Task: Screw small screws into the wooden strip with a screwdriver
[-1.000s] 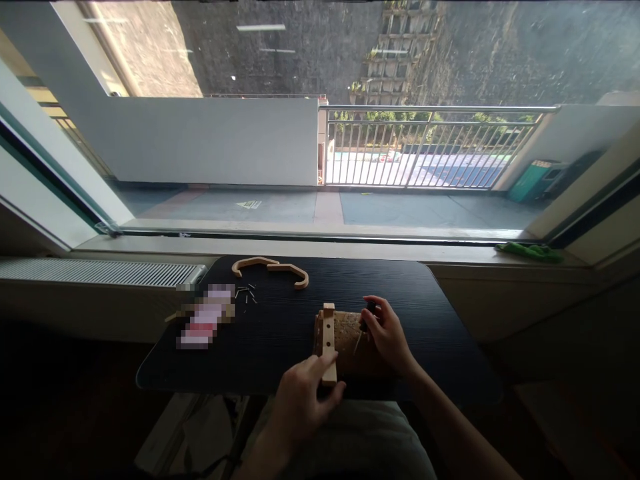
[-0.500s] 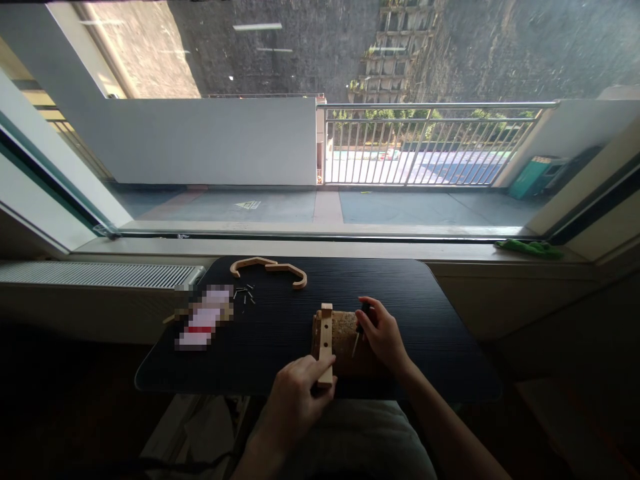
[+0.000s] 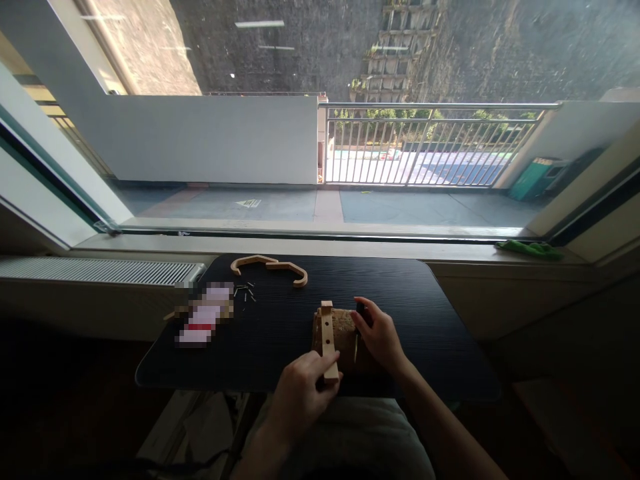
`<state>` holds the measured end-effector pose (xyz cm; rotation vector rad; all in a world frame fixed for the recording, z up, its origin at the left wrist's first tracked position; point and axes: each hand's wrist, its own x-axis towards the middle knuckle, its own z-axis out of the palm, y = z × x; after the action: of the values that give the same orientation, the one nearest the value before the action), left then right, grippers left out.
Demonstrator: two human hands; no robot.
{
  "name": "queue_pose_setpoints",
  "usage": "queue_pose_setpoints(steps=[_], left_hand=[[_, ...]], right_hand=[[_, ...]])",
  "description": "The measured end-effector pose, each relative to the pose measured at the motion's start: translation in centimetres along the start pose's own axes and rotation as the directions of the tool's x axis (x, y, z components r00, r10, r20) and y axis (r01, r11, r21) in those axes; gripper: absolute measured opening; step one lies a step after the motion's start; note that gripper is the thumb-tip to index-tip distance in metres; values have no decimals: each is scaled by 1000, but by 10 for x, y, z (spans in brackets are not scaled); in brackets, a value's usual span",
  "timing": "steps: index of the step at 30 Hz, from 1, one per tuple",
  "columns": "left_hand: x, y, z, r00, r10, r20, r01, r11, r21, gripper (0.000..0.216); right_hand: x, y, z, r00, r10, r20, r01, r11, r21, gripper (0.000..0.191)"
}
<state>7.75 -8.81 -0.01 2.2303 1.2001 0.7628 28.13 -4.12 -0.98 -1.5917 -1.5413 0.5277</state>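
Observation:
A narrow pale wooden piece (image 3: 327, 330) with two dark holes lies across a rough brown wooden block (image 3: 345, 321). My left hand (image 3: 307, 383) pinches its near end between thumb and fingers. On the right, my right hand (image 3: 380, 331) is wrapped round the dark handle of a screwdriver (image 3: 359, 310). The screwdriver's thin shaft points down in front of the block's right part, to the right of the wooden piece and apart from it. Part of the handle is hidden by my fingers.
Two curved wooden hooks (image 3: 287, 267) lie at the table's far side. Several screws (image 3: 246, 291) are scattered left of centre, beside a blurred pink-and-white item (image 3: 206, 317). The black table (image 3: 390, 277) stands against a window sill (image 3: 350, 247), with a radiator (image 3: 100, 270) at left.
The near end of the wooden piece has swung slightly right with my left hand. My right hand has shifted a little left, and the screwdriver now points more steeply down.

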Motion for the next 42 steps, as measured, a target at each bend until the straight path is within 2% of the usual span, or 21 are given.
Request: queue_pose_setpoints(steps=[6, 16, 22, 27, 34, 42], left_hand=[[-1, -5, -6, 998, 11, 56, -11, 1000, 12, 44], [-1, -7, -8, 998, 12, 62, -10, 1000, -22, 46], [1, -6, -11, 995, -52, 87, 64, 988, -137, 44], [-1, -11, -9, 994, -55, 92, 75, 970, -233, 46], [-5, -15, -1, 999, -42, 32, 49, 967, -252, 39], [-4, -17, 1, 999, -35, 40, 44, 967, -252, 32]], right_hand=[[0, -2, -2, 1000, -10, 11, 10, 1000, -25, 41], [0, 3, 0, 998, -59, 2, 59, 998, -35, 39], [0, 5, 0, 997, -82, -3, 81, 996, -47, 37], [0, 5, 0, 997, -79, -9, 79, 995, -60, 37], [0, 5, 1, 995, -95, -10, 94, 992, -83, 37], [-1, 3, 0, 995, -101, 8, 101, 989, -111, 36]])
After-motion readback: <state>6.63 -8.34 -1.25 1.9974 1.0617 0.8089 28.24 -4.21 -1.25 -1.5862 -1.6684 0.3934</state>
